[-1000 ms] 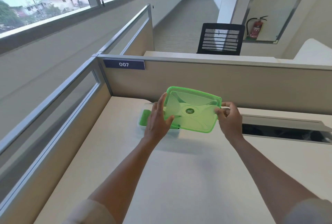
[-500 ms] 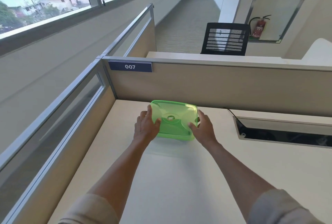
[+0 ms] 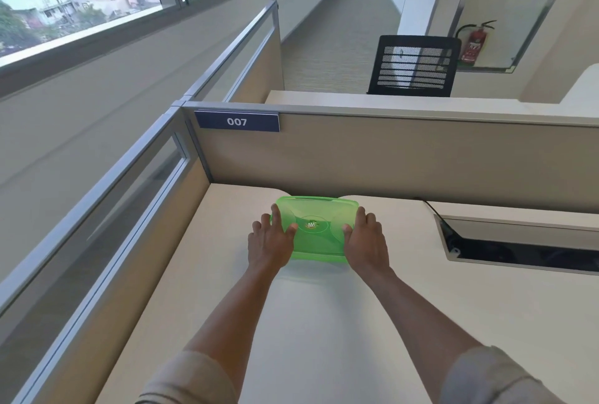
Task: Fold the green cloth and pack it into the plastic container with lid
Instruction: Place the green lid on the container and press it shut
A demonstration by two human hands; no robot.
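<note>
On the table (image 3: 324, 322), the left hand (image 3: 270, 243) and right hand (image 3: 364, 241) lie flat, pressing the green lid (image 3: 319, 232) at its two ends; neither grip grasps. The container beneath and any cloth are hidden.

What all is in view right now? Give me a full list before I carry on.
lid: 1, clear green, on the container at the desk's far side
desk: 1, cream, under everything
cable slot: 1, dark, right side of desk
number plate: 1, blue, reads 007, on the partition
chair: 1, black, beyond the partition
fire extinguisher: 1, red, far wall
left hand: 1, on lid's left edge
right hand: 1, on lid's right edge
</note>
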